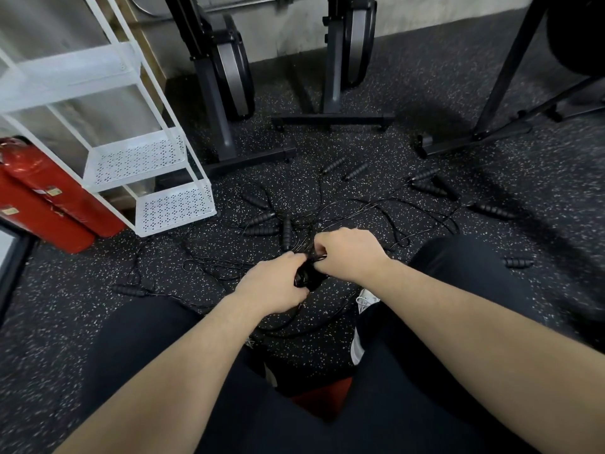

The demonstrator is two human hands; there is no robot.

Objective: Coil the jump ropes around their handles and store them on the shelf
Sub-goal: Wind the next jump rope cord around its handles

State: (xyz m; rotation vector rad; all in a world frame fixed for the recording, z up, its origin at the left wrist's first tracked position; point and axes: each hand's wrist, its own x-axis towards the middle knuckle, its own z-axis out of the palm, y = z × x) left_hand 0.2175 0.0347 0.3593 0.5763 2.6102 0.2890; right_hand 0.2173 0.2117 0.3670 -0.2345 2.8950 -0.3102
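**A:** What does the head camera show?

**B:** A person crouches over a dark speckled gym floor (327, 339), both bare forearms reaching forward. The left hand (278, 283) has its grip curled around a black handle bundle (306, 277), held just above the floor between the knees. The right hand (347, 253) pinches a thin black cord at the top of that bundle, fingers clenched on it; it looks like a wrap is being laid on.

**A:** Where are the other ropes?

**B:** Spread on the floor beyond the hands, in a tangle of thin cord (360, 204). Several ribbed black handles lie loose: a cluster (265, 221) just beyond the hands, a pair (343, 168) further off, more toward the right (494, 211), and one near the left knee (129, 289).

**A:** And the shelf?

**B:** A white metal shelf (173, 208) with perforated trays stands at the left, beside a red fire extinguisher (42, 191). No rope shows on the lower trays. Black exercise machines (226, 77) stand behind.

**A:** What could go wrong?

**B:** I judge the trailing cord may be crossed with its neighbours, so pulling it tight could drag other handles along or knot the pile. A slack wrap could also spring off the bundle on the way to the shelf.
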